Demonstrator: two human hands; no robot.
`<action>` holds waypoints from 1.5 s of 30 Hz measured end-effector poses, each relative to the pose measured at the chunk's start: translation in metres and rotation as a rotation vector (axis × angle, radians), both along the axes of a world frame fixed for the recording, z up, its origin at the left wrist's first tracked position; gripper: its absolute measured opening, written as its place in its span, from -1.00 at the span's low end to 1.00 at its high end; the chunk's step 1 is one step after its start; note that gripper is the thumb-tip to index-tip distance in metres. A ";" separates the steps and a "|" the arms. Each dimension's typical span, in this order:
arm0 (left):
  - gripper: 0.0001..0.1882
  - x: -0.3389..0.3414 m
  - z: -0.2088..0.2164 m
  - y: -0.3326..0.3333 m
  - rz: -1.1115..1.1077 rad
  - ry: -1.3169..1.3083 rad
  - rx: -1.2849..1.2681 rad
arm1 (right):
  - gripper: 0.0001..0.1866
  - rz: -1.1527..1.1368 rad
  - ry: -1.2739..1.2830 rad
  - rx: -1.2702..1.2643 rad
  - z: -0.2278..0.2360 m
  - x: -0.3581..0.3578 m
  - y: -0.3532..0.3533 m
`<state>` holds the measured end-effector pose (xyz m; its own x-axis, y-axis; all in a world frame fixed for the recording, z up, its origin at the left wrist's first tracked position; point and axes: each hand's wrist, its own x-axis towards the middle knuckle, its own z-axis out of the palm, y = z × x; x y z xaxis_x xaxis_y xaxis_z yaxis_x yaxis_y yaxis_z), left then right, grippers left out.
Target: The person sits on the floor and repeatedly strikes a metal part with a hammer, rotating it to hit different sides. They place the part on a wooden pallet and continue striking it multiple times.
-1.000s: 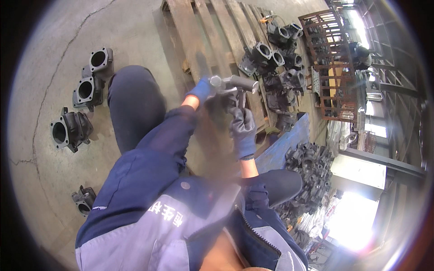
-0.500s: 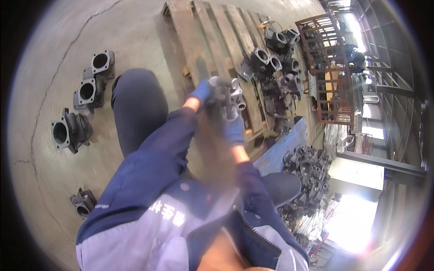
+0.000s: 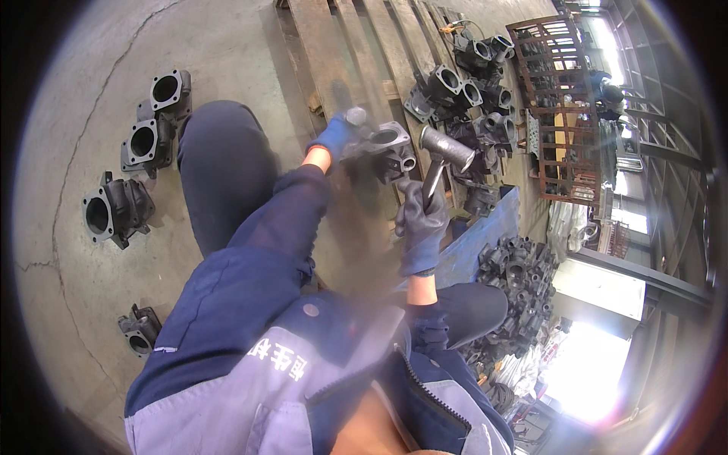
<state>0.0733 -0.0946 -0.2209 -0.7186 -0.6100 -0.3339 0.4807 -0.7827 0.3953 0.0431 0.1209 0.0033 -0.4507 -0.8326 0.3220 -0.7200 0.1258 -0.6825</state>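
My right hand [image 3: 422,221], in a grey-coated blue glove, is closed round the handle of a hammer [image 3: 447,148]. Its thick cylindrical head is raised to the right of a grey metal casting [image 3: 389,136]. That casting has a flanged round opening and a smaller pipe-like port, and sits over the near part of the wooden pallet. My left hand [image 3: 335,136], gloved alike, is closed at the casting's left side; its fingers are blurred and partly hidden. A pale round end [image 3: 355,116] shows at that hand, too blurred to name.
Several similar castings [image 3: 447,80] crowd the right side of the wooden pallet [image 3: 326,45]. More castings [image 3: 142,142] stand on the concrete floor at left. A blue panel [image 3: 478,241] edges a heap of dark castings [image 3: 516,273]. Beyond are a rusty cage [image 3: 557,114] and a person [image 3: 609,92].
My right hand has pulled back from the casting toward me, and the hammer now shows clearly, raised. My left hand has shifted slightly up and left, staying beside the casting.
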 end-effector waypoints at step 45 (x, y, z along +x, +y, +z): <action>-0.59 0.008 0.058 -0.021 0.098 -0.427 -0.144 | -0.18 -0.248 -0.137 0.216 0.071 0.001 -0.071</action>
